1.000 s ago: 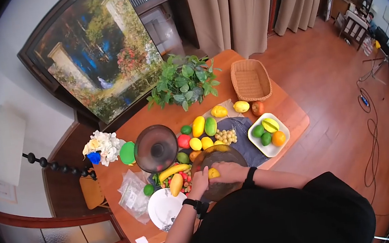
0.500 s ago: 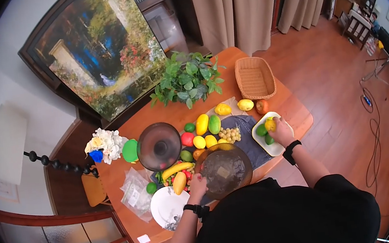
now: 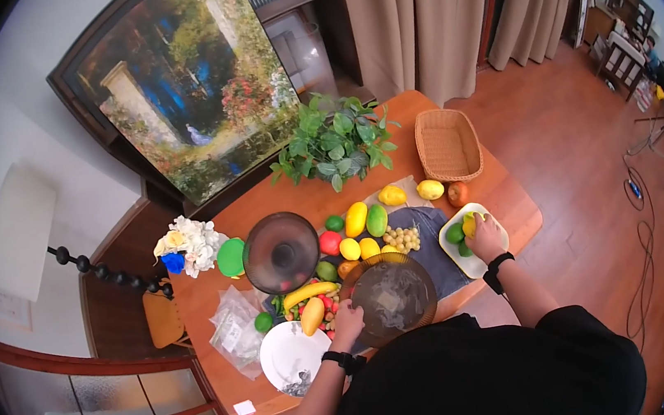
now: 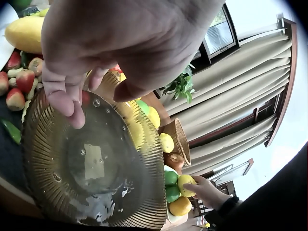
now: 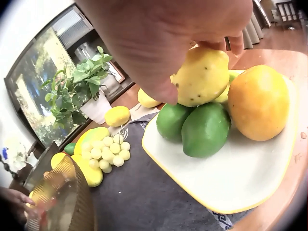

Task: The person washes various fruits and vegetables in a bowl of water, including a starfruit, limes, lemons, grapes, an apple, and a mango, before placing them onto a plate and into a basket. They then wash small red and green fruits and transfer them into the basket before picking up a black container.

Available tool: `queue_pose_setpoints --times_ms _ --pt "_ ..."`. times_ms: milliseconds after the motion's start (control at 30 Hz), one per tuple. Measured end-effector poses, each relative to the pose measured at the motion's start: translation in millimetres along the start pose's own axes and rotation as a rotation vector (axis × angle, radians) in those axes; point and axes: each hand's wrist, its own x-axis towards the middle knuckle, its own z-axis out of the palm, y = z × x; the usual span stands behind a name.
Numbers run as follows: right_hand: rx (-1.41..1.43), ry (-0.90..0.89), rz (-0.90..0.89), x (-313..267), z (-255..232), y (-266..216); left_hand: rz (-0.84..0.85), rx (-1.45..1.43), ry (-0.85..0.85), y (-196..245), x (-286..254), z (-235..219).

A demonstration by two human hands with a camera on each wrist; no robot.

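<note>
My right hand pinches a yellow fruit with dark specks over a white dish with a yellow rim. Beneath the fruit lie green limes, with an orange fruit beside them in the dish. At the left side of a ribbed amber glass bowl, my left hand hangs with loosely bent fingers over the rim, nothing between finger and thumb. Water with a pale patch beneath it shows inside that bowl.
Left of the bowl are a banana, a mango and a white plate. Beyond stand a dark glass bowl, a potted plant and a wicker basket. Grapes lie on a dark cloth.
Both hands were together over the glass bowl with the yellow fruit. My right hand has carried it rightward to the white dish; my left hand stays by the bowl's left rim.
</note>
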Motion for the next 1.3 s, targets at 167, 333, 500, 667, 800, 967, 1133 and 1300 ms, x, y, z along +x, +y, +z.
queue_pose_setpoints --times_ms 167,333,500,667,800,967,1133,1300 --pt "-0.009 -0.038 0.026 3.5 -12.8 -5.0 0.017 -0.007 0.029 6.7 -5.5 -1.4" --pt "-0.036 -0.046 0.018 8.1 -10.7 -4.8 0.063 0.052 0.073 -5.2 2.1 5.5" --pt "0.046 0.079 -0.178 15.9 -22.7 -19.8 0.098 0.034 0.106 -23.8 14.3 13.7" --pt "0.195 0.039 -0.437 34.3 -13.4 -75.3 0.079 0.020 0.108 -14.9 7.3 17.1" --pt "0.278 -0.174 -0.506 58.7 25.8 -122.2 0.097 0.031 0.116 -18.2 10.0 21.9" --pt "0.232 -0.189 -0.641 69.3 54.7 -182.1 0.092 0.014 0.150 -21.9 3.6 21.8" --pt "0.258 -0.255 -0.955 57.5 56.8 -219.7 -0.005 -0.074 0.087 -4.3 -21.6 9.8" --pt "0.240 -0.351 -0.867 46.6 68.8 -260.5 -0.020 -0.132 0.060 -3.3 -28.2 8.6"
